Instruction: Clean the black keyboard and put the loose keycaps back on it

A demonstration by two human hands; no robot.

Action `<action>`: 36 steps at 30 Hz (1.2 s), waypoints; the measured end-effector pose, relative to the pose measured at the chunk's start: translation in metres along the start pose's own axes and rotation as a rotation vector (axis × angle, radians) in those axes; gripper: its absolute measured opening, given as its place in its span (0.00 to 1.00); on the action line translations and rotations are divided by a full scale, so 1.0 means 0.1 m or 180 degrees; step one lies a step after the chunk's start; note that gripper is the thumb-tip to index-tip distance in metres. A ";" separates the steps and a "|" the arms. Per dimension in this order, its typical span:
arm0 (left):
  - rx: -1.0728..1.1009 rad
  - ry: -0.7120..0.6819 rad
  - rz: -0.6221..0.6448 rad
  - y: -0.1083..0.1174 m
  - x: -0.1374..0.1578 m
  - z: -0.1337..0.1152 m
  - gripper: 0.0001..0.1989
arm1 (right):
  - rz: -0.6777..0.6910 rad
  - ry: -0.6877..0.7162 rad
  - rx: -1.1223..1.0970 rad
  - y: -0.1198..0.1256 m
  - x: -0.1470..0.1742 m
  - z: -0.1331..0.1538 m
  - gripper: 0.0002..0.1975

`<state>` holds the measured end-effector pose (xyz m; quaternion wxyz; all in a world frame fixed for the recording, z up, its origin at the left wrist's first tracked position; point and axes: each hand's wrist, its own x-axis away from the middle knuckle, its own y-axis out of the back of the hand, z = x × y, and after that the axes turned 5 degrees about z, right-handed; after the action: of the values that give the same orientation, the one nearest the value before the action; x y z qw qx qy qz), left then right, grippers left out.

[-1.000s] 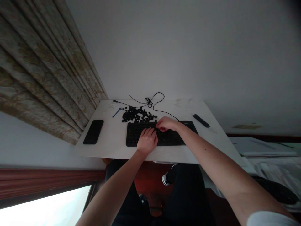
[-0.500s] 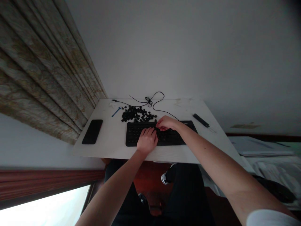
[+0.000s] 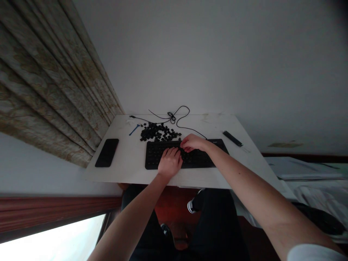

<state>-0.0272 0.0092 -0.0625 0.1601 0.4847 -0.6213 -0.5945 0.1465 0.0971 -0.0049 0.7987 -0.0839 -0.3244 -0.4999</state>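
Note:
A black keyboard (image 3: 154,158) lies near the front of the white desk. My left hand (image 3: 170,163) rests on its middle with fingers stretched out over the keys, holding nothing. My right hand (image 3: 191,143) is just right of it, over the keyboard's upper rows. Its thumb and fingertips are pinched together, and whatever they hold is too small to make out. Behind the keyboard lies a pile of loose black keycaps (image 3: 152,132), with several strays reaching close to my right hand.
A blue tool (image 3: 134,129) lies left of the pile. Near the desk's left edge is a black phone (image 3: 107,153). A black cable (image 3: 187,127) loops behind the keyboard. At right lies a dark narrow strip (image 3: 232,138). The wall (image 3: 174,65) borders the desk's back, a patterned curtain (image 3: 62,83) its left.
Both hands stay in nearly the same place on the keyboard. The view has shifted very slightly.

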 end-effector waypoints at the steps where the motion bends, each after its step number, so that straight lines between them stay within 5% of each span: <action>1: 0.0003 0.0007 0.0005 0.00 0.00 0.00 0.14 | -0.0022 -0.0019 -0.0001 0.00 -0.02 -0.01 0.07; 12: 0.0006 -0.0006 0.0012 -0.03 0.00 0.00 0.14 | 0.0304 -0.0501 -0.0045 0.06 -0.17 0.16 0.22; 22: -0.0067 -0.0007 0.0005 0.00 -0.01 -0.03 0.14 | -0.0154 -0.0672 0.0545 -0.05 -0.09 0.20 0.16; 26: -0.0023 0.0002 -0.0035 0.03 0.01 -0.05 0.14 | 0.0010 -0.0239 -0.0098 0.03 0.00 0.12 0.13; 30: 0.0114 -0.0118 -0.0118 0.08 0.04 -0.05 0.12 | -0.0478 0.0442 -0.0627 0.05 0.08 -0.11 0.11; 36: 0.0166 -0.0020 -0.0432 0.33 0.20 0.25 0.10 | -0.1177 0.1060 -0.0092 0.07 0.18 -0.38 0.05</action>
<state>-0.0701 0.0023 -0.0465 0.1048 0.5278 -0.6028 -0.5891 0.1736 0.0698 -0.0224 0.7348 0.0491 -0.1909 -0.6490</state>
